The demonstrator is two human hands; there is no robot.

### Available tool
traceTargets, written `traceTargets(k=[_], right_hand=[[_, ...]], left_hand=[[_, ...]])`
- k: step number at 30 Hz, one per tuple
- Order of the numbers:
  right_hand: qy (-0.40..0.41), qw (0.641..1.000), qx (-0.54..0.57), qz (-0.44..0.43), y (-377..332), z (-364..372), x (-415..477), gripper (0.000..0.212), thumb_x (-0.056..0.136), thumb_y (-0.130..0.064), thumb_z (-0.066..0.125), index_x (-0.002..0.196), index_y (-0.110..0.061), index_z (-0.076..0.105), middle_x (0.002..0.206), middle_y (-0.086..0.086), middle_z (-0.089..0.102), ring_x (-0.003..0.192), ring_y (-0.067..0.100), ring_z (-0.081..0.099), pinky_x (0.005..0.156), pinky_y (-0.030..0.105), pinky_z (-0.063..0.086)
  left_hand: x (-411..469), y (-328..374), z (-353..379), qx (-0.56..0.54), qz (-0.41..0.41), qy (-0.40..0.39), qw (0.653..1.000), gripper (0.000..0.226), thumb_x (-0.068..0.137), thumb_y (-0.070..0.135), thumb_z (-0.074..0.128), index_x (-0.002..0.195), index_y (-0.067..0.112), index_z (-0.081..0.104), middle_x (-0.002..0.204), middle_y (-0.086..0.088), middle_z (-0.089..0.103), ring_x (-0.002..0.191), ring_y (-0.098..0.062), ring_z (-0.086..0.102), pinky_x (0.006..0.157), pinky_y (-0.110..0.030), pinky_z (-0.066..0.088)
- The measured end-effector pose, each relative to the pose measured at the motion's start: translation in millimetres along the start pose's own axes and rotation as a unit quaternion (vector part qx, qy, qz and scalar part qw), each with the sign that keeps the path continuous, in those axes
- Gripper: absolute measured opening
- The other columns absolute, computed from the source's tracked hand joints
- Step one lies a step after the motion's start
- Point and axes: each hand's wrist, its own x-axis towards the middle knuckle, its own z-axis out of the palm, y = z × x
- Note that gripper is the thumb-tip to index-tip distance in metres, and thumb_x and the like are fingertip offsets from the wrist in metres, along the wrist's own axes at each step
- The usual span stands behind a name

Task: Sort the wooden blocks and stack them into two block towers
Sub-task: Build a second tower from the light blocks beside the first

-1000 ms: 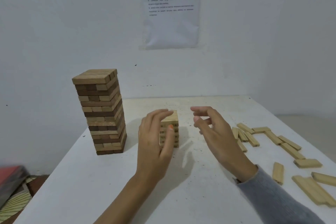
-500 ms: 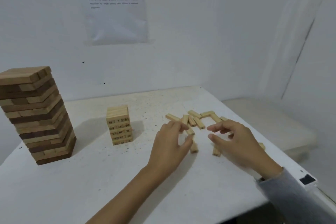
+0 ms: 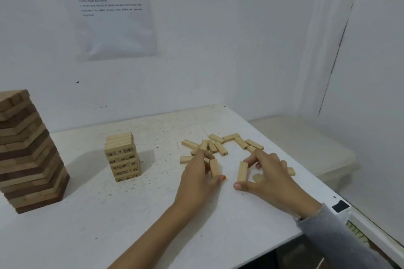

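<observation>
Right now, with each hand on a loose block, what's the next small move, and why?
Probably lift both blocks and carry them to the short pale tower. The left hand pinches one loose block, the right hand pinches a second block by its ends, and their pale wood matches that tower, not the tall darker tower.

Right of the short pale-wood tower of numbered blocks (image 3: 122,156), the left hand (image 3: 199,179) grips a pale rectangular wooden block (image 3: 215,167). Farther right, the right hand (image 3: 271,178) pinches a second pale block (image 3: 242,171) end to end. Scattered loose pale blocks (image 3: 218,145) lie beyond both hands.
</observation>
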Motion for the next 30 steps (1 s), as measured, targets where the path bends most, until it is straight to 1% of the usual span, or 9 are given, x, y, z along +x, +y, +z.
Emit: traceTargets(k=[3,6,9,14,17,21,23,26,30], right_hand=[[-0.005,0.989,0.149,0.002,-2.4,1.7,6.5,0.039,0.071,-0.023,0.086,0.094,-0.023,0.055,0.087,-0.013,0.060,0.082,0.000,0.053,0.068,0.014,0.039],[0.005,0.966,0.258,0.011,-7.2,-1.0,21.3,0.020,0.087,-0.012,0.070,0.098,-0.020,0.056,0.074,-0.002,0.059,0.067,0.007,0.057,0.063,0.016,0.045],[-0.016,0.953,0.301,0.034,-15.8,-2.8,41.8,0.021,0.098,-0.006,0.047,0.112,-0.020,0.055,0.081,0.002,0.060,0.075,0.009,0.064,0.071,0.023,0.052],[-0.011,0.993,0.112,0.033,-24.1,9.9,78.8,0.017,0.094,-0.015,0.052,0.108,-0.017,0.062,0.088,-0.001,0.054,0.072,0.007,0.048,0.059,0.018,0.036],[0.016,1.000,-0.016,0.022,-23.2,22.5,84.7,0.026,0.089,-0.033,0.066,0.106,-0.014,0.061,0.101,-0.001,0.049,0.076,0.004,0.046,0.060,0.017,0.034],[0.044,0.998,-0.037,0.028,-22.0,32.6,84.7,0.038,0.088,-0.026,0.069,0.095,0.010,0.064,0.096,0.022,0.066,0.073,0.026,0.054,0.062,0.029,0.040],[0.072,0.997,0.008,0.036,-21.6,32.7,84.2,0.026,0.086,-0.020,0.070,0.092,0.004,0.062,0.089,0.017,0.066,0.071,0.023,0.055,0.062,0.030,0.046],[0.104,0.988,0.115,0.024,-25.3,28.2,82.6,0.015,0.082,-0.009,0.074,0.090,-0.009,0.061,0.082,0.002,0.062,0.067,0.012,0.055,0.055,0.012,0.043],[0.056,0.967,0.245,-0.032,-42.1,23.0,73.5,0.013,0.085,-0.011,0.073,0.090,-0.021,0.069,0.072,-0.002,0.057,0.061,0.009,0.048,0.057,0.009,0.040]], left_hand=[[0.9,2.3,-1.9,-0.049,0.012,0.016,0.999,0.026,0.089,0.011,0.063,0.107,0.021,0.047,0.082,0.007,0.059,0.072,0.001,0.057,0.063,-0.009,0.042],[9.7,3.4,-7.1,-0.104,0.003,0.042,0.994,0.021,0.092,0.007,0.059,0.105,0.017,0.047,0.079,0.007,0.059,0.066,0.004,0.059,0.059,-0.007,0.042],[22.8,2.2,-13.6,-0.136,-0.023,0.051,0.989,0.022,0.093,0.010,0.059,0.110,0.016,0.047,0.087,-0.004,0.062,0.078,-0.015,0.063,0.062,-0.013,0.047],[37.3,-1.6,-18.6,-0.169,-0.040,0.061,0.983,0.020,0.095,0.012,0.057,0.113,0.018,0.050,0.086,0.000,0.059,0.071,-0.013,0.061,0.072,-0.028,0.054],[39.5,-3.3,-20.3,-0.194,-0.041,0.072,0.977,0.016,0.096,0.013,0.055,0.111,0.018,0.052,0.089,0.000,0.056,0.076,-0.016,0.063,0.066,-0.022,0.055],[35.8,-9.1,-22.9,-0.201,-0.048,0.073,0.976,0.016,0.095,0.014,0.057,0.110,0.019,0.055,0.093,-0.002,0.056,0.084,-0.024,0.066,0.064,-0.020,0.055],[31.8,-14.3,-26.5,-0.194,-0.043,0.076,0.977,0.016,0.094,0.016,0.058,0.108,0.023,0.056,0.093,-0.003,0.058,0.083,-0.023,0.067,0.069,-0.024,0.056],[23.8,-18.8,-35.4,-0.184,-0.026,0.083,0.979,0.016,0.092,0.017,0.062,0.104,0.026,0.058,0.088,0.001,0.060,0.073,-0.007,0.064,0.064,-0.014,0.050],[8.2,-22.8,-51.1,-0.179,-0.007,0.093,0.979,0.016,0.090,0.018,0.064,0.103,0.027,0.061,0.082,0.005,0.060,0.067,0.001,0.059,0.059,-0.010,0.044]])
